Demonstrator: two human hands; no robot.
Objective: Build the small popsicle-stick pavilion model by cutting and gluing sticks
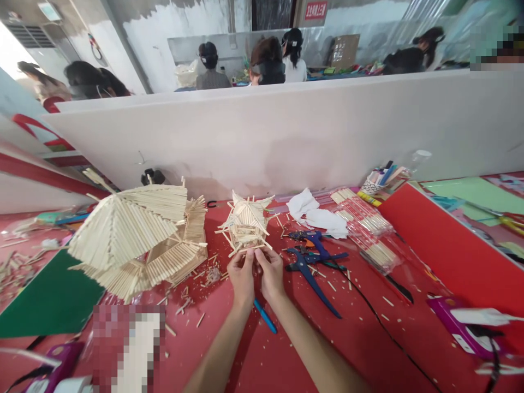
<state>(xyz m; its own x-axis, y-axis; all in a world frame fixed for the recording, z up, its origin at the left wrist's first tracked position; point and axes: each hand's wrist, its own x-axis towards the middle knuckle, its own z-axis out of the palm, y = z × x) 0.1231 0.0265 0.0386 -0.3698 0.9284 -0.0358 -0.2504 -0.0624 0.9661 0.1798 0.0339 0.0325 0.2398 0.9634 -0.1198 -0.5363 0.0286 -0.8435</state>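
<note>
A small model house of thin wooden sticks (246,225) is held up over the red table (335,338). My left hand (241,279) and my right hand (271,275) meet side by side under it, fingers pinched closed on its lower edge. A much larger stick model with a fanned roof (137,234) stands to the left of my hands. A blue pen (265,316) lies on the table under my wrists.
A blue glue gun (311,256) with a black cord lies right of my hands. Behind it are white tissue (315,214), packs of sticks (368,232) and a cup of pens (382,179). A white partition (286,131) closes the back; several people sit beyond it.
</note>
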